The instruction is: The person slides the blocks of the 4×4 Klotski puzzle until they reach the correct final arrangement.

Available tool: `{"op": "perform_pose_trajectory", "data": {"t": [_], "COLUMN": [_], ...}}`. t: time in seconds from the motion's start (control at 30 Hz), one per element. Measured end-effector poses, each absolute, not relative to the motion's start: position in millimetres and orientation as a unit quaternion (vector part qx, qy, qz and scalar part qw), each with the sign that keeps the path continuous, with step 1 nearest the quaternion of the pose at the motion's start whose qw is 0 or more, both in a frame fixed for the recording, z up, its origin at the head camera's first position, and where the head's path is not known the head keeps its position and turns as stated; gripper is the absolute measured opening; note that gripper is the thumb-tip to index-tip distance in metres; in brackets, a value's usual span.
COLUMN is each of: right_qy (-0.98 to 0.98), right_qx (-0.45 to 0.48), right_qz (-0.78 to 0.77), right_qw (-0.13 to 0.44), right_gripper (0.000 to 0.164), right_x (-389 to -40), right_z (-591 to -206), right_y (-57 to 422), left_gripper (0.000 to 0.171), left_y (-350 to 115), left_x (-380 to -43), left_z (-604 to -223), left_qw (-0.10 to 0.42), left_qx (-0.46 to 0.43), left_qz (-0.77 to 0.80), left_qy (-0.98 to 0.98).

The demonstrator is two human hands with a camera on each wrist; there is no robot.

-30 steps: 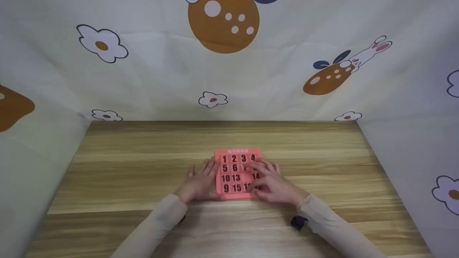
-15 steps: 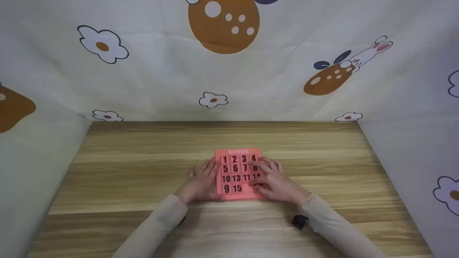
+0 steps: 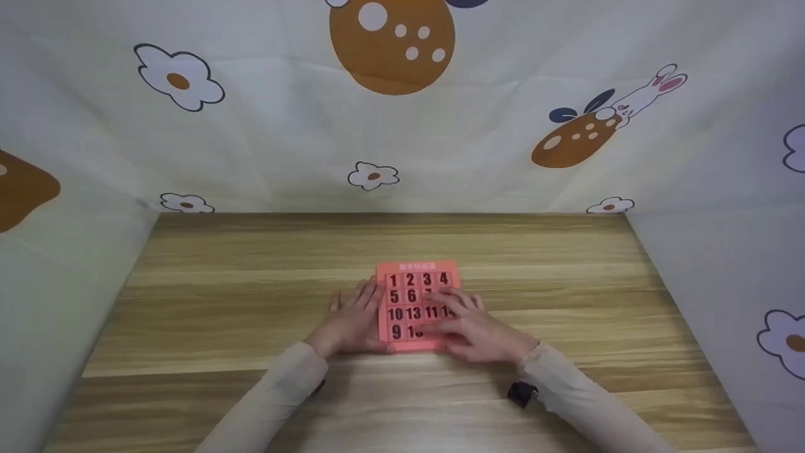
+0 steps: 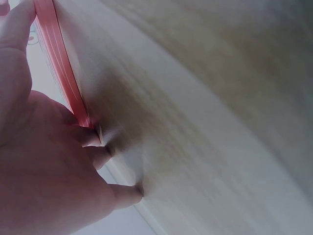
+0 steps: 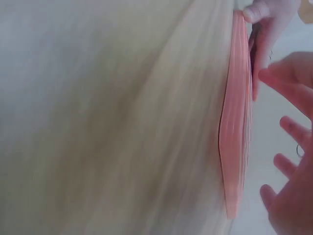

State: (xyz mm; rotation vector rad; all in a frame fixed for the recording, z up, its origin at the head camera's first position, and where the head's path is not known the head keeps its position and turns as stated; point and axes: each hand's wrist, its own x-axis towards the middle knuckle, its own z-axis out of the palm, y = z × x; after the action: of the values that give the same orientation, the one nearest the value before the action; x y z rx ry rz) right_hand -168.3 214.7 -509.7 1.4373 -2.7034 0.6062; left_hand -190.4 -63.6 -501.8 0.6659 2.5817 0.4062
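A pink number slide puzzle (image 3: pixel 418 346) lies flat on the table, with black numerals on its square tiles. My left hand (image 3: pixel 352 324) rests at its left edge, fingers straight along the side and thumb at the lower left corner. In the left wrist view those fingers (image 4: pixel 128 195) reach down to the tabletop beside the puzzle's edge. My right hand (image 3: pixel 487 330) is spread over the right part of the puzzle, one finger over the bottom row beside the 15 tile (image 3: pixel 412 331). It hides tiles at the lower right. Tile 11 (image 3: pixel 431 312) sits in the third row.
The wood-grain table (image 3: pixel 264 264) extends around the puzzle. Patterned cloth walls (image 3: pixel 283 126) stand behind it and at both sides. A black device (image 3: pixel 522 394) is worn at the right wrist.
Tile 11 has slid up from the bottom row into the gap in the third row. My right hand then shifted left, its finger reaching toward the 15. The left hand stays put.
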Motion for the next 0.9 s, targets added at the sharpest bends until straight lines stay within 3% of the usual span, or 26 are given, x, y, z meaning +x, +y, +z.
{"op": "perform_pose_trajectory", "data": {"t": [0.13, 0.37, 0.53, 0.73, 0.9], "right_qy": [-0.869, -0.883, -0.882, -0.898, -0.9], "right_qx": [0.46, 0.418, 0.424, 0.399, 0.4], "right_qz": [0.18, 0.207, 0.199, 0.184, 0.173], "right_qw": [-0.003, 0.044, 0.049, 0.012, 0.005], "right_gripper": [0.036, 0.011, 0.021, 0.041, 0.038], "right_x": [-165, -166, -167, -168, -168], "right_z": [-508, -502, -503, -505, -506], "right_y": [212, 217, 211, 200, 197], "left_gripper": [0.119, 0.119, 0.117, 0.118, 0.118], "left_y": [-63, -64, -66, -66, -66], "left_x": [-191, -190, -189, -188, -188], "left_z": [-502, -501, -500, -500, -501], "left_qw": [0.222, 0.22, 0.212, 0.212, 0.214], "left_qx": [0.24, 0.24, 0.25, 0.251, 0.247], "left_qz": [0.149, 0.144, 0.148, 0.152, 0.146], "left_qy": [0.933, 0.935, 0.933, 0.932, 0.934]}}
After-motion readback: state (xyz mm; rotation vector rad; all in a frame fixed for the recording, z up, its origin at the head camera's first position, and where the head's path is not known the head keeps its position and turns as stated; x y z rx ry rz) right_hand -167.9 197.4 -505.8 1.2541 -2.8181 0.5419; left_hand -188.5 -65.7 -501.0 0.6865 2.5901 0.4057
